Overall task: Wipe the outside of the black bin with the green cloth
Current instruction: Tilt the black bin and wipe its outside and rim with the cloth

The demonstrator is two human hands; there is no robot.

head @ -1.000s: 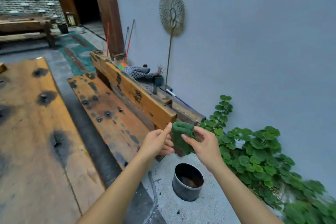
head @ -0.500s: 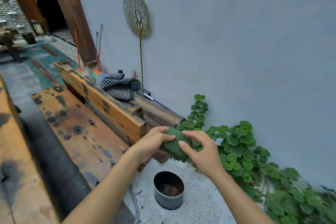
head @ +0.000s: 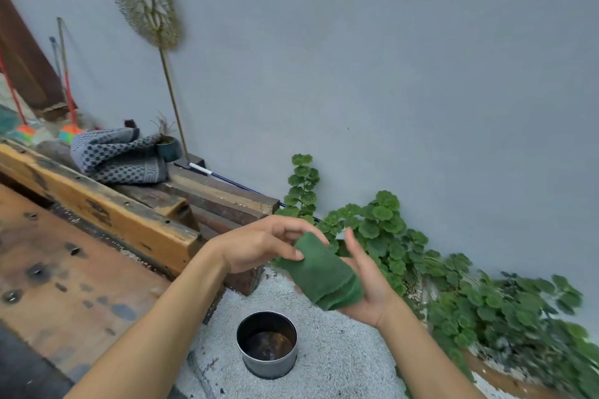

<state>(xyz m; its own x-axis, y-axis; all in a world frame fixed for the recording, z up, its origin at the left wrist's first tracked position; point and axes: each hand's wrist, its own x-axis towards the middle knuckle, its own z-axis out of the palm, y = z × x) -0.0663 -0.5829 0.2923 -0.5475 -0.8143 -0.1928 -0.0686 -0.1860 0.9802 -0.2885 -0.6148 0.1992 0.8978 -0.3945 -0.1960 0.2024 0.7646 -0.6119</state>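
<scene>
Grey wall (head: 389, 74), leafy plant (head: 382, 227) behind; black bin (head: 269, 364) below. My left hand (head: 256, 244) pinches the green cloth (head: 321, 274) lying across my flat right hand (head: 371, 285).

The green cloth (head: 321, 272) between the left hand (head: 259, 246) and right hand (head: 366, 285) is soft, matt, fuzzy fabric with a frayed edge. Below the hands, the black bin (head: 269, 366) looks like smooth, dully shining metal on rough pale gravel (head: 340, 359). To their left, the wooden beam (head: 129, 220) is worn and stained.

A cloth (head: 321, 272) lies across the right hand (head: 372, 285), above a bin (head: 269, 366) on the gravel (head: 340, 350); timbers (head: 129, 220) stand left, plants (head: 389, 236) right along the wall (head: 389, 74).
</scene>
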